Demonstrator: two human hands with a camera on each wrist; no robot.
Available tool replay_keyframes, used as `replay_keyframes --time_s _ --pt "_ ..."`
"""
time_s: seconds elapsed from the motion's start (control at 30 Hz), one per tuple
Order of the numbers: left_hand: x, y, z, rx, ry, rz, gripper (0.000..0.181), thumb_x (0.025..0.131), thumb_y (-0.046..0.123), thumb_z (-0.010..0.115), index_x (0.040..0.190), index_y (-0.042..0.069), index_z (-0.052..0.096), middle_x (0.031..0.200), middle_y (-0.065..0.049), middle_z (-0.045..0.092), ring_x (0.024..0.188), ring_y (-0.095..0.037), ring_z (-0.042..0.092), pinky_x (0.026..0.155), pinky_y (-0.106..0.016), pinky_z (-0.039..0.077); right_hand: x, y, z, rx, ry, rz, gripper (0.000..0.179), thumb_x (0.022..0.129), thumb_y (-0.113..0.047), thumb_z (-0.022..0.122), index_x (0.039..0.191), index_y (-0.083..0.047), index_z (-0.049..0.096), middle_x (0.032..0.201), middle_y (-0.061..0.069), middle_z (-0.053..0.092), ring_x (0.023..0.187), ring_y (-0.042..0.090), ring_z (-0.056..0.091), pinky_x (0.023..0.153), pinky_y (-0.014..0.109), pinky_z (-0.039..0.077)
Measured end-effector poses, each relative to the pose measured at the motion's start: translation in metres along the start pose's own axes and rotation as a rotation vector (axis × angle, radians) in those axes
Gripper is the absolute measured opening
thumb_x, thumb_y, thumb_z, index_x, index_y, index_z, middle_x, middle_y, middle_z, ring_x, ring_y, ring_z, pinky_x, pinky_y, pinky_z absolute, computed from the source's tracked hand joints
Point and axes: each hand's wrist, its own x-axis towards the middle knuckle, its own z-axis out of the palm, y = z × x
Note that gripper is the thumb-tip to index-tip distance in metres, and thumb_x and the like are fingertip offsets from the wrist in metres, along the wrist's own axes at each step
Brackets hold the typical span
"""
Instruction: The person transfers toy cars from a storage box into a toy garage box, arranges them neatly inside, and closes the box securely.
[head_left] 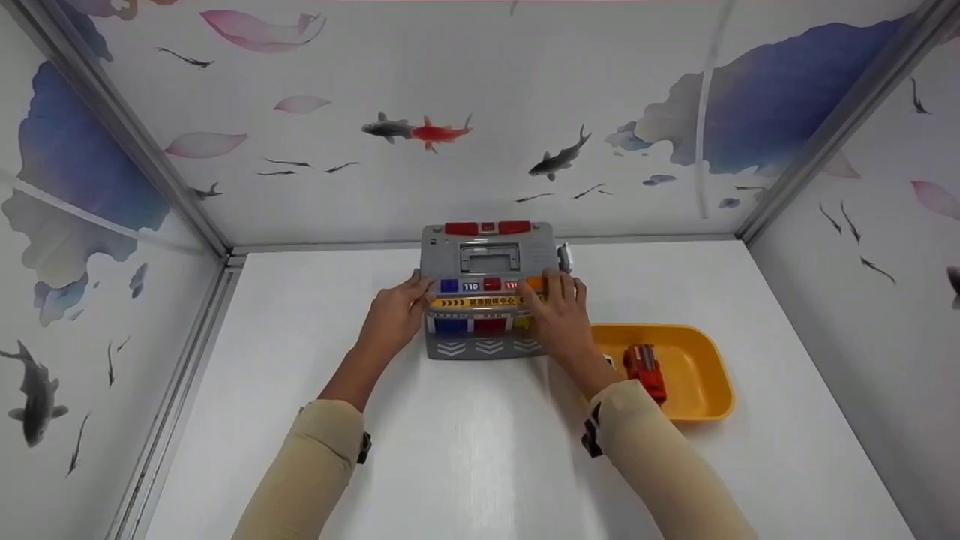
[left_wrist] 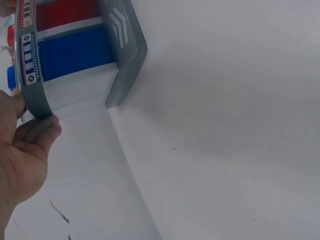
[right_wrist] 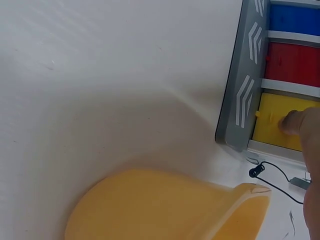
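Note:
A grey toy garage (head_left: 487,259) with a yellow sign strip, coloured buttons and blue, red and yellow doors stands at the back of the white table. My left hand (head_left: 395,319) grips the left edge of its roof, thumb on one side and fingers on the other; that hold shows in the left wrist view. Over the right end of the roof lies my right hand (head_left: 562,319), its fingers at the orange button (head_left: 535,283). In the right wrist view one finger touches the yellow door (right_wrist: 270,107). The hand itself hides part of that door in the head view.
An orange-yellow tray (head_left: 705,375) sits right of the garage, partly behind my right forearm. Inside it lies a red toy vehicle (head_left: 645,371), with a small white item (head_left: 608,361) near it. Printed wall panels (head_left: 480,180) enclose the table's back and sides.

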Motion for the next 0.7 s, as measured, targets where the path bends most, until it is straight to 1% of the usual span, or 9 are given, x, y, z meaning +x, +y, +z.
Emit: replay_keyframes --time_s 0.13,0.27,0.37,0.53,0.63,0.7 --pt "0.0 0.001 -0.001 0.003 -0.004 0.002 0.045 0.116 0.034 0.06 0.159 0.019 0.061 0.171 -0.014 0.047 0.157 -0.035 0.052 0.128 -0.05 0.048 -0.001 -0.001 -0.004 0.028 -0.04 0.01 0.077 0.094 -0.018 0.091 0.156 -0.024 0.046 0.158 0.027 0.041 0.146 0.051 0.041 0.125 0.068 0.04" --pt "0.001 0.003 0.0 0.0 -0.001 0.001 0.045 0.116 0.033 0.06 0.159 0.02 0.061 0.172 -0.013 0.046 0.157 -0.034 0.052 0.128 -0.05 0.048 -0.002 0.002 -0.01 0.052 -0.09 0.012 0.079 0.097 -0.028 0.089 0.159 -0.027 0.041 0.162 0.026 0.036 0.149 0.051 0.037 0.127 0.068 0.037" --pt "0.004 0.004 0.001 0.001 0.001 0.012 0.046 0.116 0.034 0.06 0.16 0.019 0.06 0.172 -0.014 0.046 0.157 -0.034 0.052 0.128 -0.05 0.047 -0.003 0.004 -0.015 0.06 -0.11 0.011 0.077 0.1 -0.032 0.085 0.16 -0.029 0.038 0.162 0.024 0.034 0.15 0.05 0.034 0.127 0.069 0.034" --pt "0.003 0.003 0.0 -0.01 0.009 0.023 0.046 0.116 0.035 0.059 0.16 0.018 0.06 0.171 -0.015 0.046 0.157 -0.034 0.051 0.129 -0.05 0.047 -0.005 0.002 -0.025 0.073 -0.102 -0.012 0.074 0.101 -0.032 0.083 0.16 -0.027 0.039 0.165 0.023 0.031 0.151 0.05 0.032 0.125 0.071 0.034" --pt "0.0 0.001 0.0 -0.015 0.009 0.016 0.047 0.116 0.035 0.059 0.159 0.019 0.06 0.172 -0.015 0.046 0.158 -0.034 0.051 0.129 -0.05 0.047 -0.005 -0.005 -0.028 0.075 -0.075 -0.05 0.072 0.101 -0.034 0.082 0.16 -0.025 0.041 0.169 0.021 0.031 0.153 0.048 0.033 0.126 0.071 0.033" --pt "-0.001 -0.001 0.001 -0.014 0.008 0.015 0.046 0.116 0.036 0.059 0.159 0.02 0.06 0.172 -0.014 0.046 0.158 -0.034 0.051 0.129 -0.05 0.047 -0.004 -0.01 -0.03 0.076 -0.047 -0.085 0.068 0.101 -0.035 0.081 0.158 -0.024 0.045 0.17 0.019 0.035 0.155 0.046 0.037 0.126 0.071 0.032"
